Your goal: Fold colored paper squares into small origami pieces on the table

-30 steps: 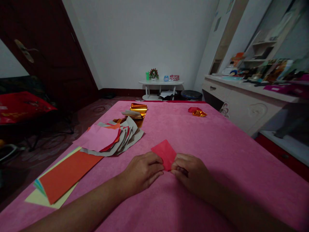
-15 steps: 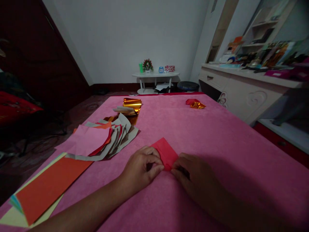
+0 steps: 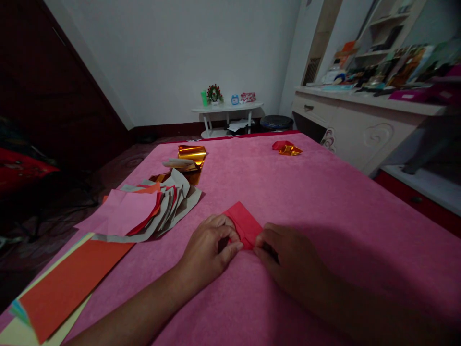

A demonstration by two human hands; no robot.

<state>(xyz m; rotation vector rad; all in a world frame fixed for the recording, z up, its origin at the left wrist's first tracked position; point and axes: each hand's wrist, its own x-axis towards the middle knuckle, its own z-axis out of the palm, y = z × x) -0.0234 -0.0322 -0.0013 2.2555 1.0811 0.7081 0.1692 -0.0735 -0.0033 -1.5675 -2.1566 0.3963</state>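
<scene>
A small folded red paper [image 3: 245, 223] lies on the pink tablecloth [image 3: 324, 202] in front of me. My left hand [image 3: 211, 247] curls over its left edge, fingers pinched on the paper. On the near right corner of the paper my right hand [image 3: 288, 257] pinches it with thumb and fingers. Both hands rest on the cloth.
A fanned pile of pink, red and grey paper squares [image 3: 144, 214] lies to the left. Orange and yellow sheets [image 3: 68, 283] sit at the near left edge. Gold foil [image 3: 191, 154] and a red-gold scrap [image 3: 287, 148] lie farther back. A cream dresser [image 3: 360, 129] stands on the right.
My hands have stayed on the red paper, and the left fingers have curled further over its edge. The view has shifted slightly, so everything sits a little higher and more to the left.
</scene>
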